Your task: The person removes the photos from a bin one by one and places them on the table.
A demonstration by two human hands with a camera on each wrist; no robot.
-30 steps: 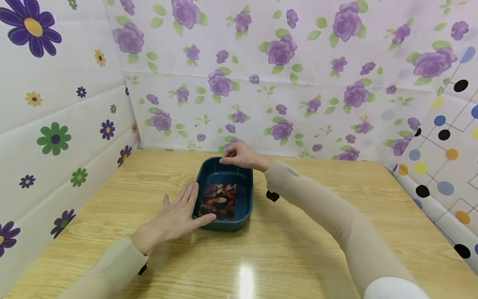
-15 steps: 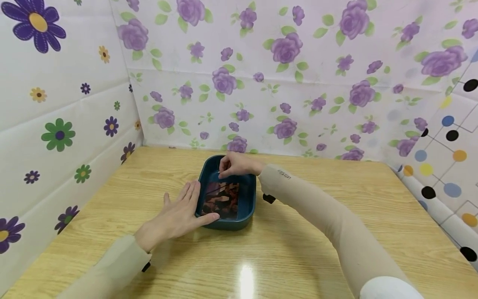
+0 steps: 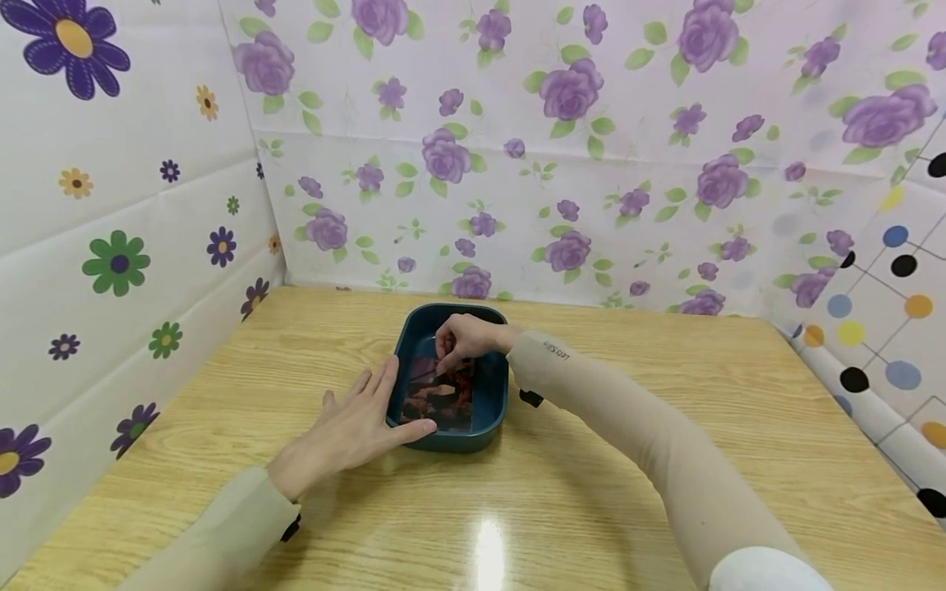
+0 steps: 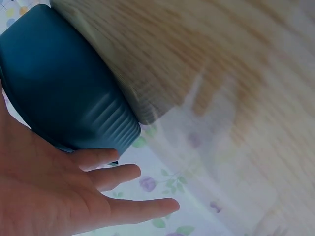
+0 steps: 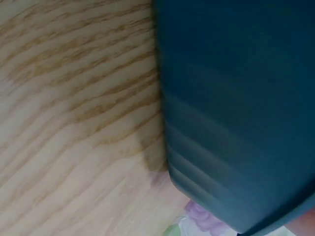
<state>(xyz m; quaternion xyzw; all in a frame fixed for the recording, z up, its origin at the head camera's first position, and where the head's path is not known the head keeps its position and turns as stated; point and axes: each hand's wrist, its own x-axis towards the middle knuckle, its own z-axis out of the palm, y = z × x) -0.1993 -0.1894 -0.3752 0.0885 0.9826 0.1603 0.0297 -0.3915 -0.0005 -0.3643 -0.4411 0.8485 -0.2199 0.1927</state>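
A dark teal, rounded rectangular plastic basin [image 3: 489,402] stands on the table, its ribbed outer wall showing in both wrist views. Flat on its bottom lies a dark reddish printed picture [image 3: 441,402]. My left hand [image 3: 355,427] rests along the basin's left side, fingers straight and spread at the rim, thumb over the near corner. In the left wrist view, the left hand [image 4: 64,187] shows its open palm beside the wall. My right hand [image 3: 467,338] reaches inside, fingers bent, thumb tip over the picture's upper part; I cannot tell whether it pinches anything.
The wooden table [image 3: 628,427] extends around the basin. White cloth with purple roses [image 3: 569,205] hangs behind it. Flower-printed cloth [image 3: 118,263] borders the left, and dotted cloth [image 3: 902,304] the right.
My right hand has moved from the basin's far rim down and toward me, into the basin and over the picture. The left hand keeps its place on the basin.
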